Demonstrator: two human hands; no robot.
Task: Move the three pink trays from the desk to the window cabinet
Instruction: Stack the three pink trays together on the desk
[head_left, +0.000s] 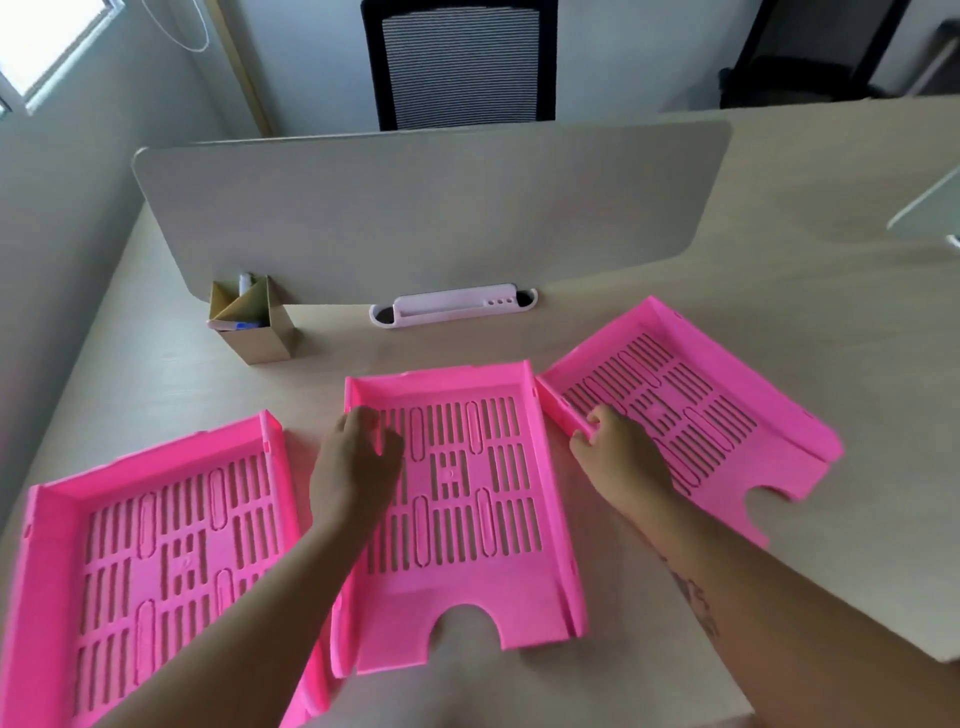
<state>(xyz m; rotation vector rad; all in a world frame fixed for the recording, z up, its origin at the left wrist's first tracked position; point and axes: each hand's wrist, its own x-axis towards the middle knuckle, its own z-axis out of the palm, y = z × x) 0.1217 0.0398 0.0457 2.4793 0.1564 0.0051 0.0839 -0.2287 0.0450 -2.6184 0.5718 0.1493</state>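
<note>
You have soft daylight from the window (49, 49) at upper left, faint shadows on the desk (779, 322), mild blur throughout, slight overexposure on the pink trays (457, 499), and wide-angle bending at edges.

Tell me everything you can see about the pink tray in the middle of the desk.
The middle pink tray looks like glossy plastic, with a slotted floor, raised walls on three sides and a half-round notch in its near edge. It lies flat and empty on the desk. The left hand rests on its left wall, fingers inside. Its far right corner almost meets the right tray.
</note>
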